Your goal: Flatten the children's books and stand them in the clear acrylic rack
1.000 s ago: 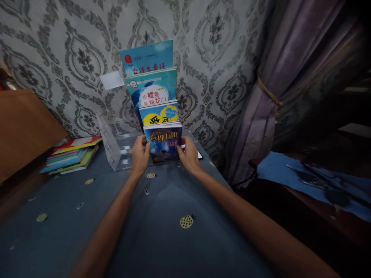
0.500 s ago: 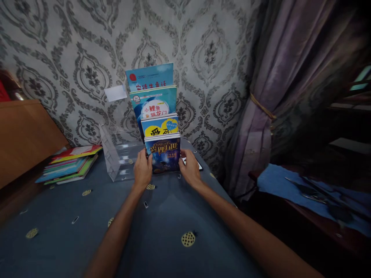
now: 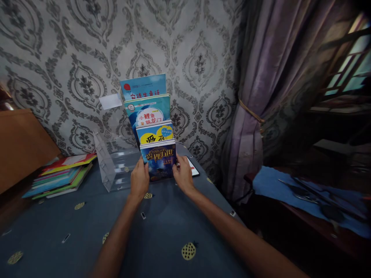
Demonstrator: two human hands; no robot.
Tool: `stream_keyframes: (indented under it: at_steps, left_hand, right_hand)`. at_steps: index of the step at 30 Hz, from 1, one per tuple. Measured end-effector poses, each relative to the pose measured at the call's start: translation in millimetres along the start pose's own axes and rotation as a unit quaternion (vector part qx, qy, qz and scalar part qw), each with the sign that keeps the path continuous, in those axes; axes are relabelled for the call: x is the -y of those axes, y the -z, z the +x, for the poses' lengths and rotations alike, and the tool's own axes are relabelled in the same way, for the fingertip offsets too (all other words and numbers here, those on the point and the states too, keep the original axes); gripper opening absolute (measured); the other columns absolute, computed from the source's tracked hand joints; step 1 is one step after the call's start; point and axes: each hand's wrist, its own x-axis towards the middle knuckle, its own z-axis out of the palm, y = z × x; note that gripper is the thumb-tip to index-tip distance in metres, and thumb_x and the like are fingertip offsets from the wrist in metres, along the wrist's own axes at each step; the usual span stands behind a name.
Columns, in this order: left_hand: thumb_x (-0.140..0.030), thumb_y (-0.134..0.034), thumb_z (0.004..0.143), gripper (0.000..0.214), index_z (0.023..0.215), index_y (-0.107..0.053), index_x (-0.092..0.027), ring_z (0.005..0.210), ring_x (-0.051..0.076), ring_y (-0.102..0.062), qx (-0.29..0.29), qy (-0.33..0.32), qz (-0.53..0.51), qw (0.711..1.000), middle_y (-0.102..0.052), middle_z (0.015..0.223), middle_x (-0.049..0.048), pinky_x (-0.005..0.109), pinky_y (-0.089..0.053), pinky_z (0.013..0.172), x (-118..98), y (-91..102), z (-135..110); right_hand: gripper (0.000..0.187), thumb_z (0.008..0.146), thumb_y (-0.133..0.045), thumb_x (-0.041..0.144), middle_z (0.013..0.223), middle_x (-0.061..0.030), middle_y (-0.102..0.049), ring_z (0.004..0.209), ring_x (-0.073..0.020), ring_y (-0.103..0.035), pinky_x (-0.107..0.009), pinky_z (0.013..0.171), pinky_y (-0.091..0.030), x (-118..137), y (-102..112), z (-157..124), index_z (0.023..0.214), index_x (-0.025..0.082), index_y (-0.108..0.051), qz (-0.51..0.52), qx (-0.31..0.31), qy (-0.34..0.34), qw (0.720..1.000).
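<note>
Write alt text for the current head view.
A person's left hand and right hand hold a dark blue book by its sides at the front of a clear stepped rack. Other books rise behind it; a book pile lies left.

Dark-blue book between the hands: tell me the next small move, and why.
I'd probably press the dark-blue book gently down before letting go: the left hand and right hand grip its side edges, and whether its base sits in the clear stand is hard to tell.
</note>
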Motion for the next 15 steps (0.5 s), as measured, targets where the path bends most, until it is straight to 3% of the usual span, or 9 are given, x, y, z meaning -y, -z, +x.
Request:
stream_keyframes:
  at_steps: [5, 15]
  left_hand:
    - [-0.024, -0.043, 0.098, 0.022, 0.112, -0.06, -0.022, 0.096, 0.029, -0.068, 0.0, -0.002, -0.004, 1.0, -0.072, 0.102, 0.0111, 0.037, -0.047, 0.082, 0.4, -0.7, 1.0]
    - [-0.025, -0.042, 0.099, 0.025, 0.118, -0.059, -0.023, 0.096, 0.028, -0.067, -0.004, -0.007, -0.007, 1.0, -0.071, 0.104, 0.0097, 0.037, -0.048, 0.082, 3.0, -1.6, 0.6]
  right_hand:
    - [0.049, 0.082, -0.047, 0.011, 0.102, -0.0119, -0.059, 0.099, -0.0315, -0.058, -0.049, 0.089, -0.053, 0.6, -4.4, -0.2, 0.128, 0.02, -0.063, 0.005, -0.016, -0.005, 1.0]
    - [0.05, 0.08, -0.048, 0.013, 0.107, -0.0134, -0.059, 0.105, -0.032, -0.058, -0.05, 0.091, -0.054, -1.8, -12.5, 0.8, 0.129, 0.019, -0.059, 0.028, -0.047, -0.033, 0.998]
